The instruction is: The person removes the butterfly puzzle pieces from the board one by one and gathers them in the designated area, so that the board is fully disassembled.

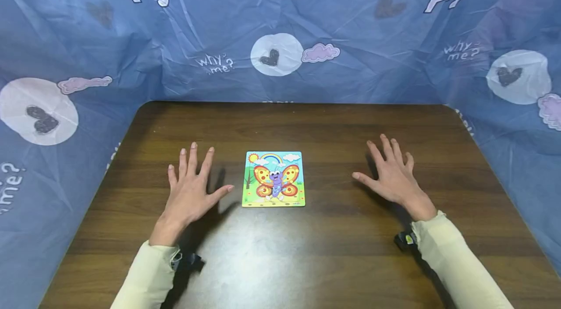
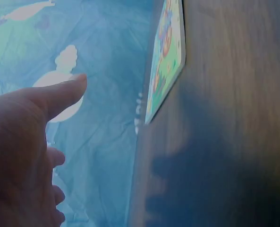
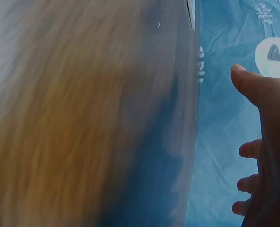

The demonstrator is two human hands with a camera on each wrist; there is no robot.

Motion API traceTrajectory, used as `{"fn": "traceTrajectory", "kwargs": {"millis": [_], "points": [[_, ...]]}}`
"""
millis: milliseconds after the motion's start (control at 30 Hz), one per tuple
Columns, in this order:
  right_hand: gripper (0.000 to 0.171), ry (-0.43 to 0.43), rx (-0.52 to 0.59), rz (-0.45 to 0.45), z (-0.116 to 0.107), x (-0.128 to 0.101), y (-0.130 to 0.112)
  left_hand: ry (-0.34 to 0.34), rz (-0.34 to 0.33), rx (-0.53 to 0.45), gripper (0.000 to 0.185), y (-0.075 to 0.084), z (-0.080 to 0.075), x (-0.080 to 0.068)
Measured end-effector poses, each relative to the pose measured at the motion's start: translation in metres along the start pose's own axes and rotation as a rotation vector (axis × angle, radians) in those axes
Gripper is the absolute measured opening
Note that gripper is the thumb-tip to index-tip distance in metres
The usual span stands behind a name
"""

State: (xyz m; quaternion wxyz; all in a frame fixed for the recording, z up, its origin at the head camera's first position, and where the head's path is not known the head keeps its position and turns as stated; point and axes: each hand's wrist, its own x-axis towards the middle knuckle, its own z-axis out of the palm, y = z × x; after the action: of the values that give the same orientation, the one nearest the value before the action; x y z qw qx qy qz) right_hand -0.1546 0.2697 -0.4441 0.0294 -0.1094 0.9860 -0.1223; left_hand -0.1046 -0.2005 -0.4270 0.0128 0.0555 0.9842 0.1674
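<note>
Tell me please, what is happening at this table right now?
A person sits at a wooden table with both hands spread open above it. The left hand and the right hand hover on either side of a butterfly puzzle, which lies flat between them. Neither hand touches the puzzle, and all its pieces appear to be in place. A blue printed cloth surrounds the table.

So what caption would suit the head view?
Two open hands, left and right, hover beside a butterfly puzzle on a wooden table.
</note>
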Motion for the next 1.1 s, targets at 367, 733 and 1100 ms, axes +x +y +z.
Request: {"fn": "traceTrajectory", "kwargs": {"millis": [367, 733, 1100], "points": [[0.092, 0.062, 0.018, -0.091, 0.008, 0.023, -0.040, -0.025, 0.064, -0.061, 0.105, 0.027, 0.018, 0.001], [0.087, 0.070, 0.076, -0.159, 0.018, 0.042, -0.085, -0.063, 0.100, -0.108, 0.107, 0.043, 0.038, 0.004], [0.081, 0.054, 0.125, -0.219, 0.034, 0.059, -0.129, -0.137, 0.098, -0.157, 0.106, 0.042, 0.050, 0.006]]}}
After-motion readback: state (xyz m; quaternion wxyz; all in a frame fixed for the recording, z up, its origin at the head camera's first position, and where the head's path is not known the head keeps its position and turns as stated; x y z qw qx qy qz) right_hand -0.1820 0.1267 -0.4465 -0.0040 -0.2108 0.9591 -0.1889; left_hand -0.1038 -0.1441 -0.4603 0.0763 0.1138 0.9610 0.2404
